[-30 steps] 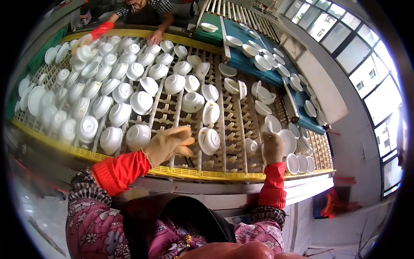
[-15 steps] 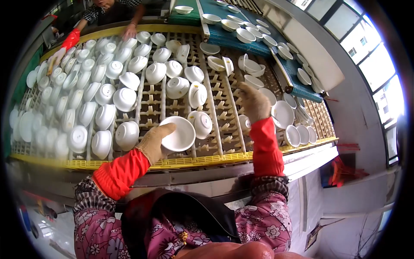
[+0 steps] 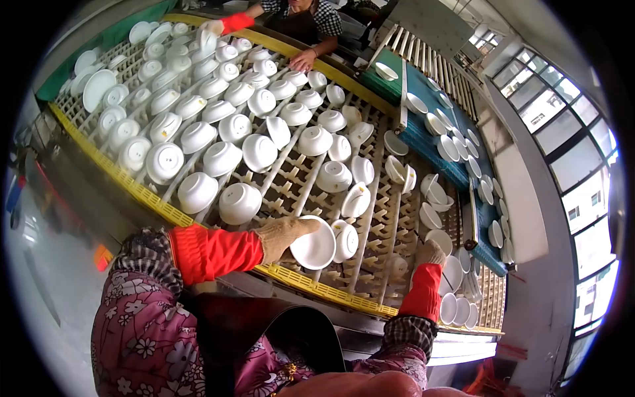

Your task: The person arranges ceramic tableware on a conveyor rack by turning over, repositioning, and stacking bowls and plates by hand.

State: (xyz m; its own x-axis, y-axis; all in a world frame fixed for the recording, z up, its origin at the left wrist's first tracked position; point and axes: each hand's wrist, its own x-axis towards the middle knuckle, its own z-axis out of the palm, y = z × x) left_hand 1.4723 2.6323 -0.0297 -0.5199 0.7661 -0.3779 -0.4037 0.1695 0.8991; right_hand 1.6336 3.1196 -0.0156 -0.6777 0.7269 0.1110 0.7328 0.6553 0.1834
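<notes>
My left hand [image 3: 286,237], in a tan knit glove, grips a white bowl [image 3: 313,245] by its edge. The bowl's hollow side faces me, above the rack's near edge. Just right of it, another white bowl [image 3: 345,241] with a small yellowish mark leans on the rack [image 3: 370,264]. My right hand [image 3: 430,254], gloved too, reaches over the right part of the rack. Its fingertips overlap the lower edge of a white bowl [image 3: 439,239]; whether they grip it is hidden. A larger bowl [image 3: 452,275] stands just beside that hand.
Many white bowls [image 3: 198,192] lie tilted across the pegged rack. A yellow edge strip [image 3: 297,281] runs along its near side. A teal conveyor [image 3: 423,155] at the right carries more bowls. Across the rack, a co-worker's red-sleeved arm [image 3: 238,22] reaches among the bowls.
The view has turned left, so the rack appears shifted and slanted. My right hand has come nearer the bowls at the right. My left hand still holds its bowl.
</notes>
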